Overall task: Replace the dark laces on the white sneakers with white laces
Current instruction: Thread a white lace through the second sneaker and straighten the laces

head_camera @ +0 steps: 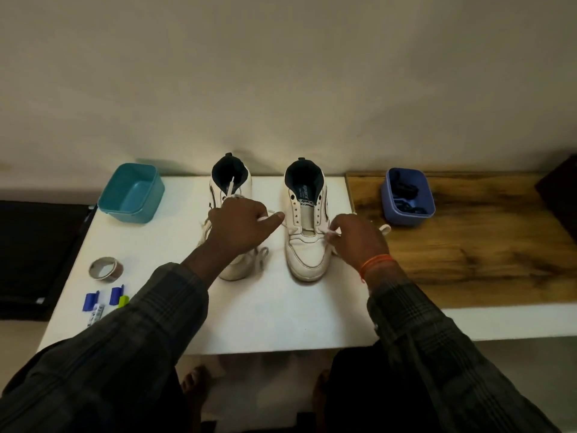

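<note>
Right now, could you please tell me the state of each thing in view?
Left white sneaker: white lace in.
Right white sneaker: upper eyelets empty.
Teal plastic tub: empty.
Blue plastic tub: holds dark laces.
Left hand: pinches white lace.
Right hand: pinches white lace.

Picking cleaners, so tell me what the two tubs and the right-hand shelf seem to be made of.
Teal tub: looks like moulded plastic, smooth with a soft sheen and rounded corners.
Blue tub: likely the same plastic; dark laces lie inside.
Shelf: brown wood grain, possibly laminate rather than solid wood; slight gloss.
</note>
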